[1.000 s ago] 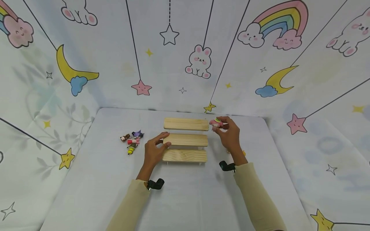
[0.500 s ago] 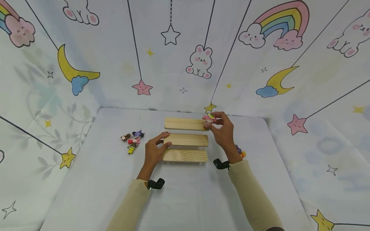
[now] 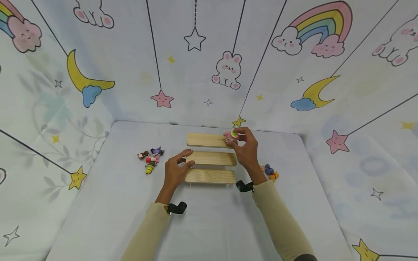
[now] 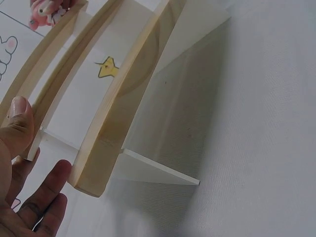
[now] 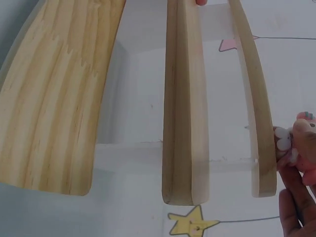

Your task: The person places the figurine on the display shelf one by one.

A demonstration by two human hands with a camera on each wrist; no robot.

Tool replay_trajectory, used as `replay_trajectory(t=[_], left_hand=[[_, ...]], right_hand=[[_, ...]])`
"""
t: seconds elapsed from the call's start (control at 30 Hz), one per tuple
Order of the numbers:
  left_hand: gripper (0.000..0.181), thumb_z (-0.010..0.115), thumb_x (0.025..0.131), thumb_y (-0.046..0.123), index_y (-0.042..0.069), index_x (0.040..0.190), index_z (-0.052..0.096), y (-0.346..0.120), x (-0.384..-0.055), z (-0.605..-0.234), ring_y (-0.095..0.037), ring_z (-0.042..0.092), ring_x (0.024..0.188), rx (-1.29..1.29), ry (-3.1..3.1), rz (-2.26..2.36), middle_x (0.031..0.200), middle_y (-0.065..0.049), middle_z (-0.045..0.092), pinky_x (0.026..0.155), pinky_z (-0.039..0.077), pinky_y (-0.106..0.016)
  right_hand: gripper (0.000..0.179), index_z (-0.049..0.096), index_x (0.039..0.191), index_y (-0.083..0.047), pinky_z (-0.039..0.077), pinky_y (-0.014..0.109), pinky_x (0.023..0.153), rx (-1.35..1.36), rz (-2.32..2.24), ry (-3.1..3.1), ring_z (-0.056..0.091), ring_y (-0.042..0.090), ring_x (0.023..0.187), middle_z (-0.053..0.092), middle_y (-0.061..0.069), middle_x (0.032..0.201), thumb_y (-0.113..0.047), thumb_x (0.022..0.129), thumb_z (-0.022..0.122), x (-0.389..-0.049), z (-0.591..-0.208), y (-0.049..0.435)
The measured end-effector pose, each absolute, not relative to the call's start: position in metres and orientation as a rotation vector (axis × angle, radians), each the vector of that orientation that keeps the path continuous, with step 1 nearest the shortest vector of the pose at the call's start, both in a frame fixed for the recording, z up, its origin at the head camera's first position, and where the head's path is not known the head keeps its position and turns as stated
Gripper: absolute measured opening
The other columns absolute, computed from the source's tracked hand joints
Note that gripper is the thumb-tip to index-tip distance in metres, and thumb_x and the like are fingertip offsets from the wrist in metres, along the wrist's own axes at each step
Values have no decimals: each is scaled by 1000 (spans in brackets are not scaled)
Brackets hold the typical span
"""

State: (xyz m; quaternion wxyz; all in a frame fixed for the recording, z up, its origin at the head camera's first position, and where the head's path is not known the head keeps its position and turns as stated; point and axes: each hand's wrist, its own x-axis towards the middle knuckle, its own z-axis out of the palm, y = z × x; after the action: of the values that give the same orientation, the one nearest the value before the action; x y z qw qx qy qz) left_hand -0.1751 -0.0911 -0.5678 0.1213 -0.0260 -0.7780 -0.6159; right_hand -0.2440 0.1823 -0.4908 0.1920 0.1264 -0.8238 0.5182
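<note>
A three-tier display stand with pale wooden boards [image 3: 210, 158] on clear side supports [image 4: 158, 170] stands mid-table. My left hand [image 3: 173, 172] grips the left end of its middle board, thumb on top and the other fingers spread below. At the right end of the top board, my right hand [image 3: 246, 150] pinches a small pink figurine [image 3: 231, 135] with a yellow-green patch on its head. The right wrist view shows the figurine's white feet [image 5: 284, 140] right at the edge of that board; the rest of it is partly covered by my fingers.
Left of the stand lies a group of small figurines: a purple one [image 3: 157, 151], a brown one [image 3: 142, 155], a red-and-pink one [image 3: 152, 159] and a yellow-striped one [image 3: 150, 168]. Beside my right wrist are a blue figurine [image 3: 269, 169] and an orange-yellow one [image 3: 274, 176]. A printed cloth backdrop rises behind.
My right hand has carried the pink figurine leftward, from beside the stand to over the right end of the top board. My left hand keeps its hold on the middle board.
</note>
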Motion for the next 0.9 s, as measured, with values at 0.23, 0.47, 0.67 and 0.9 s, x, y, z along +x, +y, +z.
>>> replay_trajectory(t=[0.23,0.47,0.67,0.9], left_hand=[[44,86,90,16,17,133,77,-91,-175,-567,-32,71,123,-62,-2283,-1793,143,-2,71,108,56,-51],[45,86,89,16,19,133,77,-91,-174,-569,-29,71,122,-58,-2298,-1764,143,0,71,106,57,-49],[45,86,89,15,17,133,77,-90,-174,-568,-31,71,122,-60,-2282,-1789,143,-2,71,107,56,-52],[45,86,90,18,15,133,76,-90,-175,-567,-29,70,126,-74,-2285,-1776,143,-3,71,107,56,-52]], right_hand=[[51,67,130,-8,50,39,91,373,1465,-2311,67,32,105,68,11,129,-6,84,90,-240,-489,181],[59,65,138,-17,52,47,102,350,1380,-2374,68,28,112,67,7,135,-16,85,91,-240,-493,185],[65,64,142,-12,51,53,109,374,1336,-2371,69,30,120,66,8,139,-16,84,92,-237,-490,195],[68,64,145,-19,51,54,109,314,1348,-2342,70,27,124,67,5,141,-15,84,92,-232,-487,217]])
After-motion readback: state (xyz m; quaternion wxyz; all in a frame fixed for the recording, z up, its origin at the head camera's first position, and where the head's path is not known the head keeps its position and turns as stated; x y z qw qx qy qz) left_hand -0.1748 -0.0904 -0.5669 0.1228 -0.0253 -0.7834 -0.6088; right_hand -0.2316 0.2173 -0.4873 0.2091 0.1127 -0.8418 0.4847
